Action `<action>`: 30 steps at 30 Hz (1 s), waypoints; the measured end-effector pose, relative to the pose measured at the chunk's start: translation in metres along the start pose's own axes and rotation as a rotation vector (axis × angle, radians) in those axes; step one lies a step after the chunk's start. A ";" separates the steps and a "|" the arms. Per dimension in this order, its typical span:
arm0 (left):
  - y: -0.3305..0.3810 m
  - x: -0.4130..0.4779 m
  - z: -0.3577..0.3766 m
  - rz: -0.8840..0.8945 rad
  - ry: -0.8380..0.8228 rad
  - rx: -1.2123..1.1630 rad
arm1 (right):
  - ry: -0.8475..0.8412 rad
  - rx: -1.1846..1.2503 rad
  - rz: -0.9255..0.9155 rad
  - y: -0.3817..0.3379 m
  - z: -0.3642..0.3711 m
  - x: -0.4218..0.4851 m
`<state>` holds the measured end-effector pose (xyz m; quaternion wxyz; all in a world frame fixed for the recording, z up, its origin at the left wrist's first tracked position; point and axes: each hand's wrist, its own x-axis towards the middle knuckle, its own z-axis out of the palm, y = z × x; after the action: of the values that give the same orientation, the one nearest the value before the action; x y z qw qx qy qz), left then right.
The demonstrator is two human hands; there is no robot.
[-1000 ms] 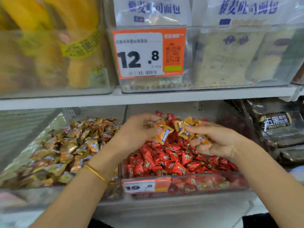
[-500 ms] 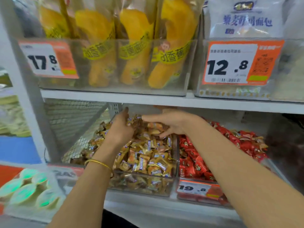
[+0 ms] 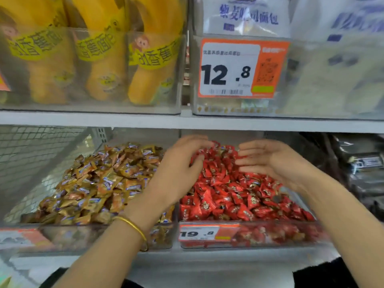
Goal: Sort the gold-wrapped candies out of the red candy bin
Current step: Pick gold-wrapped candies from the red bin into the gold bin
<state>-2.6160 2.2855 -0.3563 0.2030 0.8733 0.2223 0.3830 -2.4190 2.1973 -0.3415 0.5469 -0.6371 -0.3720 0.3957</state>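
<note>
The clear red candy bin [image 3: 270,235] on the lower shelf holds a heap of red-wrapped candies [image 3: 232,192]. To its left a second clear bin [image 3: 93,235] is piled with gold-wrapped candies [image 3: 104,179]. My left hand [image 3: 178,169] hovers over the left rear of the red heap, fingers spread and loosely bent, holding nothing. My right hand [image 3: 270,161] is over the right rear of the heap, palm turned inward, fingers straight and empty. No gold wrapper shows among the red candies; the hands hide the back of the heap.
An upper shelf edge [image 3: 187,121] runs just above the hands. Above it stand bins of yellow banana-bread packs [image 3: 99,59] and white bread bags [image 3: 249,15], with an orange 12.8 price tag [image 3: 239,69]. Dark packets [image 3: 357,163] lie to the right. Wire mesh [image 3: 31,146] lines the left.
Both hands have moved right, from over the gold candy bin back to the red bin. The gold candies they held a second ago are gone from them.
</note>
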 end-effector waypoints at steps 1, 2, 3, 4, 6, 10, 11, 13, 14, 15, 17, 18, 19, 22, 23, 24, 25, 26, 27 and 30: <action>0.005 0.005 0.013 0.041 -0.042 -0.002 | 0.079 -0.022 0.024 0.005 -0.018 0.001; 0.010 0.011 0.027 0.067 -0.088 0.000 | 0.149 -0.041 0.048 0.010 -0.035 0.003; 0.014 0.018 0.041 0.082 -0.135 0.009 | 0.203 -0.057 0.071 0.017 -0.049 0.006; 0.017 0.025 0.056 0.089 -0.182 0.025 | 0.242 -0.090 0.093 0.025 -0.061 0.010; 0.021 0.040 0.083 0.088 -0.287 0.098 | 0.270 -0.219 0.122 0.041 -0.079 0.022; 0.016 0.072 0.130 0.083 -0.516 0.349 | 0.270 -0.598 0.131 0.063 -0.106 0.052; 0.014 0.079 0.140 0.083 -0.566 0.399 | 0.283 -0.694 0.134 0.067 -0.110 0.061; 0.010 0.087 0.157 0.072 -0.685 0.476 | 0.249 -0.839 0.149 0.074 -0.113 0.081; 0.008 0.089 0.164 0.058 -0.744 0.498 | 0.226 -0.904 0.155 0.078 -0.111 0.092; 0.005 0.089 0.170 0.044 -0.798 0.514 | 0.211 -0.961 0.178 0.080 -0.107 0.100; -0.002 0.088 0.176 0.027 -0.886 0.564 | 0.197 -1.043 0.221 0.084 -0.099 0.113; -0.004 0.087 0.176 0.028 -0.913 0.596 | 0.197 -1.063 0.233 0.085 -0.097 0.118; -0.006 0.087 0.175 0.029 -0.929 0.619 | 0.198 -1.059 0.247 0.083 -0.095 0.122; -0.009 0.089 0.168 0.013 -0.949 0.600 | 0.161 -0.915 0.256 0.079 -0.098 0.133; -0.010 0.090 0.165 0.012 -0.955 0.584 | 0.141 -0.833 0.269 0.077 -0.098 0.133; -0.009 0.090 0.163 0.010 -0.963 0.569 | 0.119 -0.754 0.280 0.078 -0.099 0.133; -0.009 0.091 0.160 0.006 -0.975 0.551 | 0.101 -0.666 0.296 0.078 -0.098 0.130; -0.009 0.092 0.157 0.001 -0.985 0.531 | 0.079 -0.565 0.306 0.078 -0.098 0.128; -0.009 0.094 0.154 -0.007 -0.997 0.507 | 0.056 -0.468 0.315 0.077 -0.097 0.123; -0.014 0.098 0.145 -0.014 -1.031 0.412 | -0.018 -0.278 0.304 0.072 -0.095 0.104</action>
<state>-2.4498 2.3237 -0.3972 0.1130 0.9679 0.1702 -0.1465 -2.2867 2.2443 -0.4149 0.3845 -0.7517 -0.3276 0.4240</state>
